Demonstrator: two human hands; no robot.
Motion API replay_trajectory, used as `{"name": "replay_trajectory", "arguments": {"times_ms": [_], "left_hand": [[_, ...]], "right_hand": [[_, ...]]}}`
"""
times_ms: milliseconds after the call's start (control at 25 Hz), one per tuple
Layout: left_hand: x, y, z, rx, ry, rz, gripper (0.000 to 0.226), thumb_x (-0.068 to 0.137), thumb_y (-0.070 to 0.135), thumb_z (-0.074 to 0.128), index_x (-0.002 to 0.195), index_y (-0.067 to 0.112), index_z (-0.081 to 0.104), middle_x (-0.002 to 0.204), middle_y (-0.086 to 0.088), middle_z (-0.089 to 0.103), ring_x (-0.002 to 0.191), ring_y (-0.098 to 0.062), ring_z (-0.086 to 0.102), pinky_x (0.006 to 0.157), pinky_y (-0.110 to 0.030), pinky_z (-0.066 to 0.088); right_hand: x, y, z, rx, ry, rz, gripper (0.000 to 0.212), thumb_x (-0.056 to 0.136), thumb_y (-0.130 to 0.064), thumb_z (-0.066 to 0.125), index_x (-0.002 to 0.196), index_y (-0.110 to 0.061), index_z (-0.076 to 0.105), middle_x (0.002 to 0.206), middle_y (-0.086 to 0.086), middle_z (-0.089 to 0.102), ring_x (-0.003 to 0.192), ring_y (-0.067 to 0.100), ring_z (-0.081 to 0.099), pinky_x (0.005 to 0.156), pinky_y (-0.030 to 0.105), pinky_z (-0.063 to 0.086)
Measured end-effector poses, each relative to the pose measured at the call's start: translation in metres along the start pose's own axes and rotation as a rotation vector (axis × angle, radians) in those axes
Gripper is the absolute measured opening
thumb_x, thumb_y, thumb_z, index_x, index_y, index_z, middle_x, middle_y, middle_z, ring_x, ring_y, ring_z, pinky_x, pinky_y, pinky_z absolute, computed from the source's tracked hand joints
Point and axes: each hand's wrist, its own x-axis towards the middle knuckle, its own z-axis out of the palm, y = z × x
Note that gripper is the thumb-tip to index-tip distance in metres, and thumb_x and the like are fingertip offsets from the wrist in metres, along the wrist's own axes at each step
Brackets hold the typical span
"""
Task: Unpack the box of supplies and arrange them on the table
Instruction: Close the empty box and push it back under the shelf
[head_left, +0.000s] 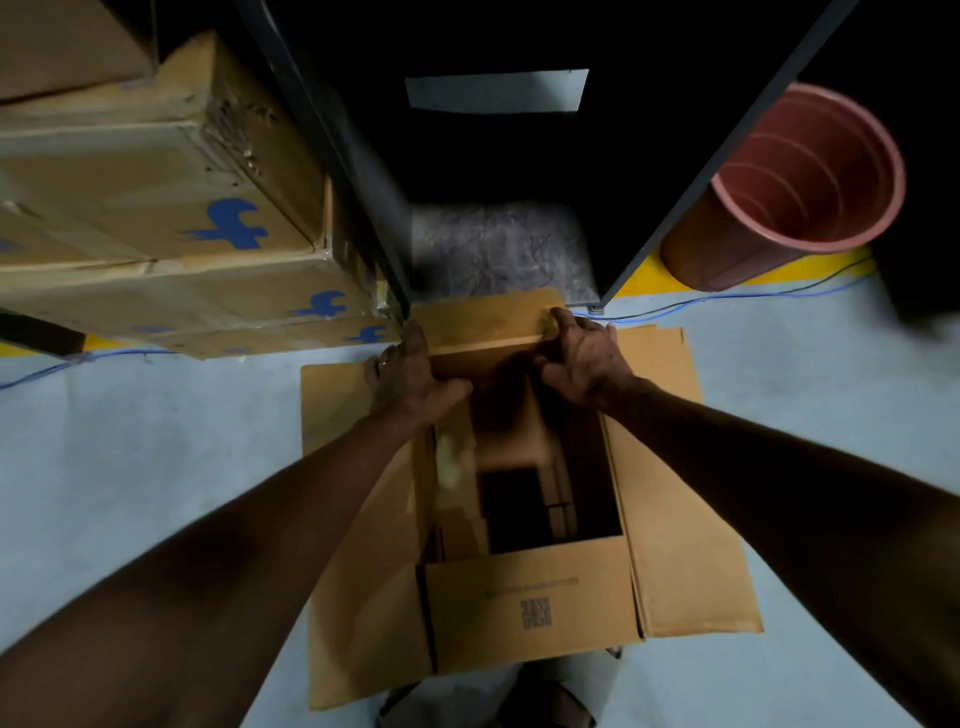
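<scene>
Pale blue floor (156, 467), open brown cardboard box (530, 608), left hand (410, 371) and right hand (587, 358) gripping its far flap (488, 325), fingers curled over the edge.

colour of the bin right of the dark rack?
Reddish-pink: the round plastic bin with a ribbed inner wall, seen only in the head view.

This looks like a storeroom or warehouse corner. Taped shipping cartons (156, 208) printed with blue logos are stacked at the left against a dark metal rack (332, 156), and an open box (530, 608) sits on a pale painted floor (156, 441) edged with a yellow safety line (644, 283). A reddish plastic bin (779, 192) stands at the right, with loose cables (727, 297) running along the floor.
</scene>
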Motion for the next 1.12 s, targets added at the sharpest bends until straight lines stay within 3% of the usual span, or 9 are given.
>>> {"name": "replay_trajectory", "arguments": {"times_ms": [120,240,400,480,600,760,920,1040,1120], "left_hand": [[-0.006,-0.003,-0.001,-0.178,0.049,0.031,0.116,0.051,0.063,0.053,0.153,0.018,0.019,0.134,-0.014,0.056,0.132,-0.034,0.044,0.117,-0.05,0.02],[-0.019,-0.003,-0.008,-0.387,0.098,-0.019,0.118,0.051,0.056,0.059,0.154,0.023,0.015,0.128,-0.011,0.061,0.124,-0.036,0.05,0.108,-0.051,0.038],[-0.038,0.003,-0.018,-0.642,0.13,-0.096,0.092,0.059,0.038,0.063,0.146,0.037,0.031,0.108,0.01,0.062,0.112,-0.026,0.057,0.101,-0.045,0.045],[-0.048,0.0,-0.02,-0.703,0.141,-0.066,0.069,0.063,0.033,0.06,0.129,0.045,0.044,0.101,0.019,0.061,0.106,-0.017,0.056,0.1,-0.042,0.045],[-0.063,-0.012,-0.015,-0.718,0.138,-0.02,0.058,0.071,0.028,0.058,0.128,0.032,0.05,0.115,0.014,0.06,0.113,-0.012,0.053,0.103,-0.041,0.045],[-0.082,-0.033,-0.004,-0.475,0.108,0.117,0.064,0.075,0.032,0.056,0.139,0.028,0.048,0.145,0.005,0.046,0.137,-0.019,0.041,0.114,-0.05,0.035],[-0.102,-0.039,-0.005,0.193,-0.099,0.242,0.074,0.086,0.028,0.058,0.153,0.024,0.027,0.165,-0.001,0.011,0.152,-0.023,0.004,0.121,-0.05,0.011],[-0.106,-0.041,-0.004,0.43,-0.193,0.231,0.081,0.086,0.036,0.061,0.155,0.022,0.02,0.166,-0.002,0.003,0.152,-0.027,-0.005,0.12,-0.052,0.009],[-0.104,-0.041,-0.004,0.542,-0.217,0.241,0.079,0.087,0.041,0.059,0.154,0.02,0.022,0.165,-0.002,0.004,0.152,-0.029,-0.005,0.12,-0.053,0.011]], "right_hand": [[-0.009,0.003,-0.001,0.327,0.057,0.027,0.089,0.078,-0.042,0.067,0.153,-0.015,0.026,0.142,0.02,0.049,0.133,0.037,0.043,0.117,0.043,0.03],[-0.022,0.009,-0.003,0.653,0.12,0.068,0.098,0.071,-0.032,0.071,0.154,-0.024,0.02,0.132,0.013,0.06,0.122,0.029,0.057,0.106,0.043,0.047],[-0.04,0.011,-0.01,0.766,0.115,0.067,0.106,0.079,-0.011,0.073,0.158,-0.032,0.006,0.132,0.012,0.063,0.117,0.026,0.061,0.102,0.041,0.051],[-0.052,0.012,-0.011,0.778,0.127,0.0,0.104,0.074,-0.011,0.07,0.158,-0.034,0.013,0.133,0.01,0.06,0.116,0.024,0.061,0.099,0.037,0.052],[-0.066,0.02,-0.01,0.749,0.192,-0.031,0.087,0.066,-0.021,0.065,0.148,-0.032,0.039,0.129,0.011,0.055,0.117,0.028,0.057,0.1,0.048,0.051],[-0.085,0.026,-0.009,0.389,0.227,-0.16,0.066,0.068,-0.03,0.057,0.133,-0.016,0.055,0.13,0.013,0.054,0.116,0.034,0.053,0.095,0.049,0.05],[-0.099,0.021,0.016,-0.214,0.085,-0.342,0.067,0.083,-0.027,0.065,0.146,-0.014,0.047,0.155,0.016,0.038,0.144,0.042,0.032,0.114,0.056,0.033],[-0.103,0.002,0.04,-0.331,0.033,-0.324,0.077,0.082,-0.033,0.067,0.15,-0.01,0.04,0.16,0.016,0.032,0.148,0.041,0.025,0.116,0.056,0.029],[-0.101,-0.008,0.051,-0.336,-0.054,-0.21,0.079,0.091,-0.037,0.057,0.158,-0.013,0.021,0.167,0.01,0.011,0.153,0.035,0.008,0.12,0.052,0.017]]}}
